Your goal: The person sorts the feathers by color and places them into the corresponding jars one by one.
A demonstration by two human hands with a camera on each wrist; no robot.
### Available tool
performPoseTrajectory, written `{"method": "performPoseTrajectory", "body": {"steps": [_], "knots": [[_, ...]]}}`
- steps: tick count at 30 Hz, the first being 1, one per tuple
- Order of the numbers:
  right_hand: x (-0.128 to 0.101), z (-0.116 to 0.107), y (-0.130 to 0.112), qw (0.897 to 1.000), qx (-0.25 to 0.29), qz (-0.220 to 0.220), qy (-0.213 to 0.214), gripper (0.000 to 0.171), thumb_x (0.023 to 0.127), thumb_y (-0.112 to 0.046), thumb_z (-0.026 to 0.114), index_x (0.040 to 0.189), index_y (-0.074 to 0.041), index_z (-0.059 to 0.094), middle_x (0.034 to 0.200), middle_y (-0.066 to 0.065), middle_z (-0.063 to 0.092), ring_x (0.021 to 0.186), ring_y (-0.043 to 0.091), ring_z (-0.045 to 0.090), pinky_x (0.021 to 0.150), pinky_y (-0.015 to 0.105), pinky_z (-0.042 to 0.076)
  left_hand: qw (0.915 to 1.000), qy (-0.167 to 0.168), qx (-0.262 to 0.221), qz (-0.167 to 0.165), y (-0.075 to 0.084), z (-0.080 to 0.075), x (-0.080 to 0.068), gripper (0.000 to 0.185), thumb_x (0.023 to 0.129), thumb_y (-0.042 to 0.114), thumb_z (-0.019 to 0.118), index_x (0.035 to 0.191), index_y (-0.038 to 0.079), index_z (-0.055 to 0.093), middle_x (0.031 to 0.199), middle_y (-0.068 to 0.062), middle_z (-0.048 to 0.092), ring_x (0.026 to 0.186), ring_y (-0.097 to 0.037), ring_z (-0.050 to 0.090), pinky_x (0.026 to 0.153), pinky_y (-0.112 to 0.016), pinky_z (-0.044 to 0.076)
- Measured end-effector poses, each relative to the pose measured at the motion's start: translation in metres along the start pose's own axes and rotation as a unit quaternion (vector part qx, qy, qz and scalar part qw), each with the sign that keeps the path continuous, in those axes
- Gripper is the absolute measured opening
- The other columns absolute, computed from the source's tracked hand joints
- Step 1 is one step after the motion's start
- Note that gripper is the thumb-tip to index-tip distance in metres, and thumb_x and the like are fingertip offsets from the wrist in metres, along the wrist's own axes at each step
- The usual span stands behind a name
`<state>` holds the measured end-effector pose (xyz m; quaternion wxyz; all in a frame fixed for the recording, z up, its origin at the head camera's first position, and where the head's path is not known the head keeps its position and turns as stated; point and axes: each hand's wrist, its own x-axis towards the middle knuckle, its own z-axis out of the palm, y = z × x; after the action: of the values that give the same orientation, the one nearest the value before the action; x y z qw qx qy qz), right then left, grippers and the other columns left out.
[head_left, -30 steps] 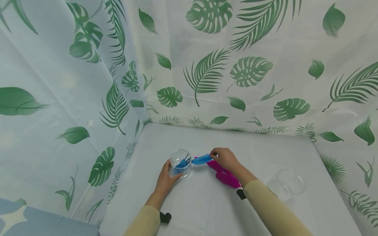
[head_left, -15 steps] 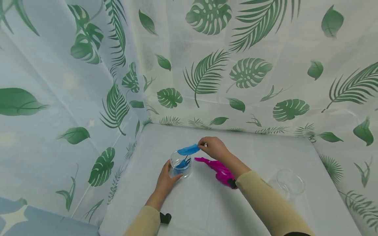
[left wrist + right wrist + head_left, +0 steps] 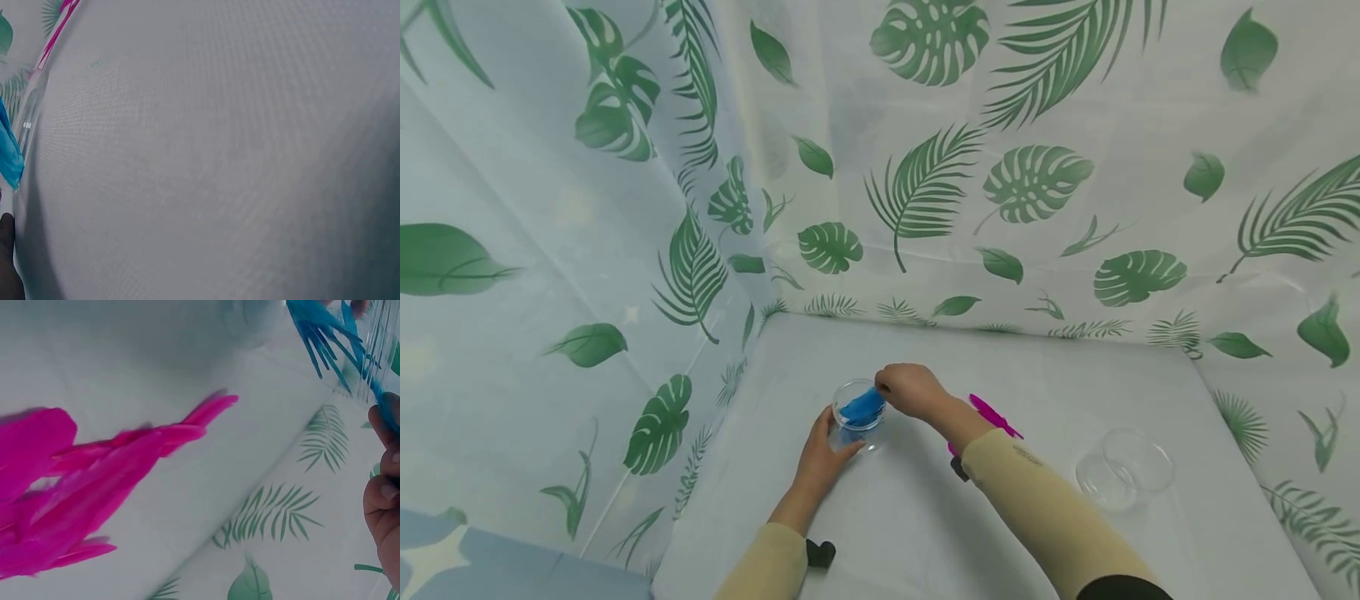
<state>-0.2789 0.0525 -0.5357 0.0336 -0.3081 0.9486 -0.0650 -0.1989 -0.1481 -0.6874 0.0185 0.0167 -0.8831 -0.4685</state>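
My left hand (image 3: 820, 457) curls round a clear round jar (image 3: 874, 442) that stands on the white surface. Blue feathers (image 3: 319, 337) lie inside it, dark quills showing through the wall. At the jar's right rim, my right hand (image 3: 913, 392) pinches another blue feather (image 3: 867, 406) by its end, its vane down in the mouth. The right wrist view catches the curled fingers (image 3: 382, 494) at its right edge. Magenta feathers (image 3: 94, 487) lie in a loose pile, partly hidden under the right forearm in the head view. In the left wrist view, a blue feather (image 3: 9, 153) shows at the left edge.
A second clear round container (image 3: 1172, 467) stands on the right of the white-covered table (image 3: 1150, 375). Leaf-printed sheeting (image 3: 917, 192) rises behind and at both sides. Black bands (image 3: 1122, 588) sit on the sleeves.
The right hand has carried the blue feather left, over the rim, and lowered it into the jar's mouth. Its forearm now covers more of the magenta pile. The left hand and jar stayed put.
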Motion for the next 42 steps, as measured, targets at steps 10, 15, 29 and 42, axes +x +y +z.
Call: {"method": "performPoseTrajectory", "body": {"steps": [10,15,29,42], "knots": [[0.005,0.008,-0.013,0.989,-0.120,-0.086,-0.003,0.017,0.091,-0.017,0.070,0.108,-0.019,0.071,0.103,-0.003,0.070,0.088,0.011,0.067,0.079,0.028,0.059,1.0000,0.001,0.010,0.002,0.001,0.001,0.000,0.095,0.079,0.059,0.074,0.153,0.022,0.028,0.154,-0.007,0.042,0.143,-0.030,0.039,0.117,-0.053,0.032],[0.005,0.017,-0.017,0.994,-0.077,-0.071,-0.005,0.012,0.095,-0.026,0.065,0.105,-0.022,0.072,0.097,-0.008,0.070,0.079,0.006,0.063,0.074,0.025,0.056,0.9999,0.002,0.013,0.010,0.000,0.003,0.001,0.094,0.079,0.061,0.073,0.153,0.023,0.028,0.153,-0.007,0.042,0.142,-0.029,0.041,0.117,-0.052,0.033],[-0.076,-0.025,0.044,0.986,0.101,0.020,0.132,0.037,0.098,-0.038,0.060,0.132,-0.023,0.062,0.130,0.000,0.063,0.111,0.020,0.065,0.090,0.042,0.056,0.9997,0.012,0.018,0.006,0.001,0.006,-0.001,0.094,0.079,0.055,0.076,0.153,0.020,0.030,0.152,-0.008,0.045,0.142,-0.029,0.042,0.118,-0.049,0.031],[-0.304,-0.020,0.157,0.829,0.309,0.379,0.272,0.092,0.093,-0.036,0.068,0.160,-0.029,0.005,0.167,0.013,0.009,0.149,0.050,0.011,0.110,0.074,0.018,0.9998,0.013,0.015,0.005,-0.002,0.005,-0.002,0.094,0.080,0.053,0.077,0.153,0.019,0.029,0.152,-0.010,0.044,0.142,-0.031,0.041,0.118,-0.051,0.032]]}}
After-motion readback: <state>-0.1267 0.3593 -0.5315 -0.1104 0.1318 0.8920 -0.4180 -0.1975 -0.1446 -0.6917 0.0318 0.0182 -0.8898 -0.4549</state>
